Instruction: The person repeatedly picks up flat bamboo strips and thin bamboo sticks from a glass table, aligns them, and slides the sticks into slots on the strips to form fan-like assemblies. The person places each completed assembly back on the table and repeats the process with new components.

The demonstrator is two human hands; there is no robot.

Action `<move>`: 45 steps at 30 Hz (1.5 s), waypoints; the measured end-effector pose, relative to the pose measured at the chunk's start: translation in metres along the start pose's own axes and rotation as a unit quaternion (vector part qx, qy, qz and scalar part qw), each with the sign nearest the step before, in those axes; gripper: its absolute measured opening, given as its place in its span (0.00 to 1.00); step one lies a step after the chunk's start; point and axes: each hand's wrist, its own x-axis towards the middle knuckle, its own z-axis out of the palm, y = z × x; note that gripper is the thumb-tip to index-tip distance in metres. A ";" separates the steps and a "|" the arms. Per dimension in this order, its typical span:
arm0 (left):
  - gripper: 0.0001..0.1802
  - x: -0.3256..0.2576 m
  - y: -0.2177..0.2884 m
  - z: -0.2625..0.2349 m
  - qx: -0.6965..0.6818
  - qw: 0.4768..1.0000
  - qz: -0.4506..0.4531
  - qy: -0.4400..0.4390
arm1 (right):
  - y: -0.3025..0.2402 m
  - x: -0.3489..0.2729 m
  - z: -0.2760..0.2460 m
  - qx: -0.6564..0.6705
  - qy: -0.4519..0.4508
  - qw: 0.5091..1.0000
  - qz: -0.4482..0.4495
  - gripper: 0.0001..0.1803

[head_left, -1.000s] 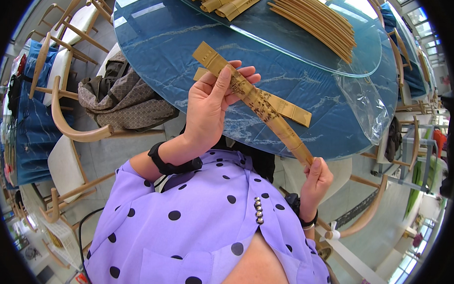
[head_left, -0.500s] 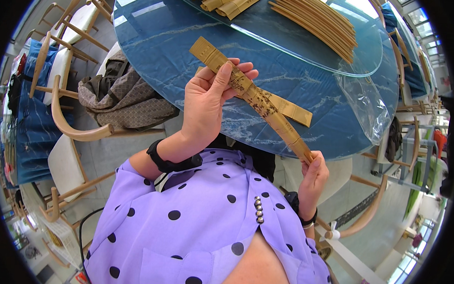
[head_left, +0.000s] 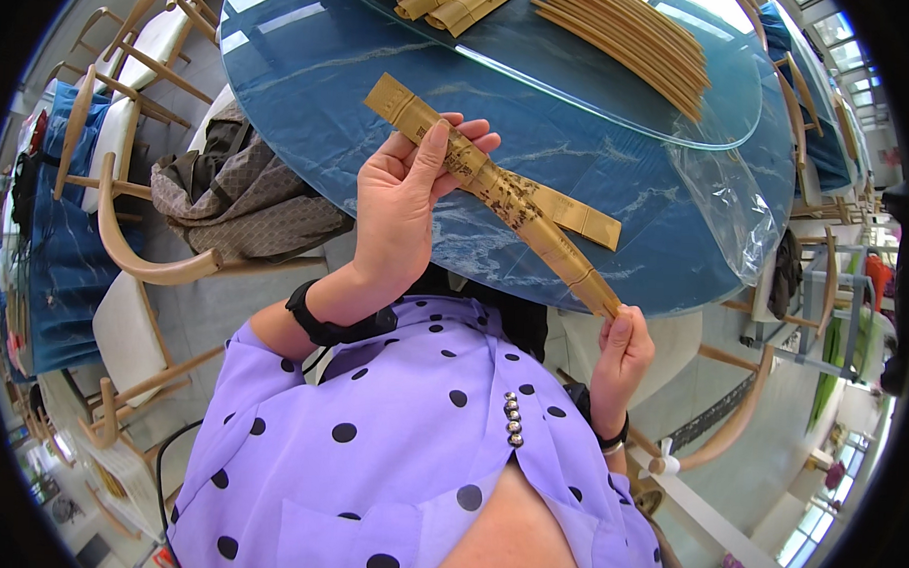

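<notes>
Patterned gold strip [head_left: 505,198], long axis slanting from upper left to lower right over the round blue bench [head_left: 320,109], left hand [head_left: 408,192] grasping near its far end, right hand [head_left: 622,358] pinching its near end, wooden chairs [head_left: 165,268] on grey floor [head_left: 208,315].

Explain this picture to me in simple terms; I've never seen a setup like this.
There is no machine here, just a person's two bare hands. The camera sits on the person's head and looks down, and its wide round lens makes straight edges bend.

The left hand pinches a long gold strip with dark markings near its upper end, thumb on top. The right hand holds its lower end.

Beneath it, a second gold strip lies on the round blue table. Farther back, two piles of gold strips, the left pile and the right pile, rest on a glass disc. Clear plastic lies near the table's right edge.
</notes>
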 end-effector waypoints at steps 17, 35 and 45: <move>0.18 -0.004 -0.003 0.000 -0.009 0.999 0.000 -0.037 | 0.003 -0.003 -0.001 0.001 0.004 1.000 0.013 0.17; 0.20 0.008 -0.001 0.011 -0.042 0.995 -0.043 -0.083 | -0.019 0.009 0.033 0.122 -0.157 0.978 0.067 0.21; 0.18 0.027 0.011 0.012 0.053 0.997 -0.042 -0.040 | -0.040 0.037 0.029 -0.064 -0.203 0.961 -0.179 0.13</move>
